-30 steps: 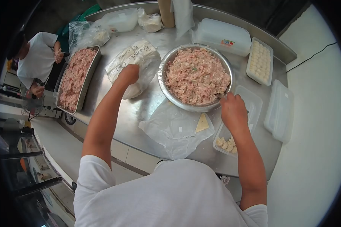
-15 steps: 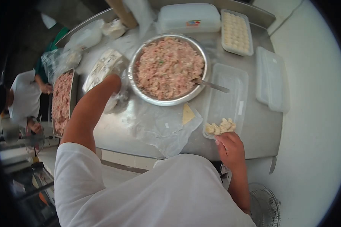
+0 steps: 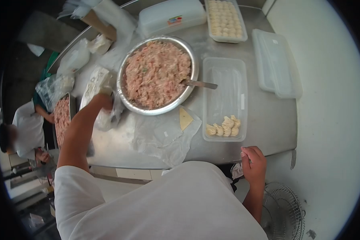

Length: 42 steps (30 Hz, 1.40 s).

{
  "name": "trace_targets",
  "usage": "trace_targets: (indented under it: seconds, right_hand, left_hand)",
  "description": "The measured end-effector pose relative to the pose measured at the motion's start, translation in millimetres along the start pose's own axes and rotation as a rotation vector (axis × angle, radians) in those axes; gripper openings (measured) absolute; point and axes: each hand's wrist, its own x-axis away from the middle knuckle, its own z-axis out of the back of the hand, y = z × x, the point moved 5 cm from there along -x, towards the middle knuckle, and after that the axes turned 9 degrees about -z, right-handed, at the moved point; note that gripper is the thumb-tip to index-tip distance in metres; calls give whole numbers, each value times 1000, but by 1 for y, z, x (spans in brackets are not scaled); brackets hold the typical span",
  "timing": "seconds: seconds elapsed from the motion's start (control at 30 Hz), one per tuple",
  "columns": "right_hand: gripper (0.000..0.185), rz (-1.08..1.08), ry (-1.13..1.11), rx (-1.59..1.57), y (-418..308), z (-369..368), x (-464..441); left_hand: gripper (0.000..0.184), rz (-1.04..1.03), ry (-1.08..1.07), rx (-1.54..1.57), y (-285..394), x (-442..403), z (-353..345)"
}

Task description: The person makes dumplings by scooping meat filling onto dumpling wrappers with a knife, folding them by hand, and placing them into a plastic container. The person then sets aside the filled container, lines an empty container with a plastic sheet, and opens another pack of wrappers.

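My left hand (image 3: 104,101) reaches into a clear plastic bag (image 3: 105,121) beside a printed white package (image 3: 94,85); its fingers are hidden. Near the table's front edge is my right hand (image 3: 254,163), loosely curled, with a gap between thumb and fingers and nothing visible in it. Just beyond it, several pleated dumplings (image 3: 227,126) sit at the near end of a clear plastic tray (image 3: 207,72). A metal bowl (image 3: 193,66) of minced filling (image 3: 156,74) stands left of the tray, a flat metal utensil (image 3: 204,84) sticking out over its rim. A pale yellow triangular piece (image 3: 185,119) lies on plastic sheeting (image 3: 160,140).
At the back are a lidded plastic box (image 3: 172,16) and a container filled with dumplings (image 3: 226,20). Stacked clear lids or trays (image 3: 276,64) lie at right. Another person (image 3: 30,124) works at left beside a metal pan of filling (image 3: 62,118). A wire fan (image 3: 284,208) stands below right.
My right hand has drawn away from the dumplings in the tray toward the table's front edge. My left hand remains at the plastic bag. The whole view has shifted and turned slightly.
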Motion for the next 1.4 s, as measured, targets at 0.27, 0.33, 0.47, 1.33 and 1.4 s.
trace_targets:
  seconds: [0.27,0.33,0.47,1.33,1.4]
  right_hand:
    - [11,164,-132,-9,-31,-24,-28]
    - [12,218,-159,-7,-43,-27,-33]
    - [11,287,-187,6,-58,-32,-38]
    - [53,72,-762,-280,-62,-198,-52]
    - [52,79,-724,-236,-66,-198,-50]
  left_hand:
    - [57,284,1385,513,17,174,52]
    - [58,351,1524,662,24,201,45]
    - [55,398,1935,926,40,202,-12]
    - [42,-602,1638,946,309,156,-34]
    - [45,-335,1733,1024,298,167,-14]
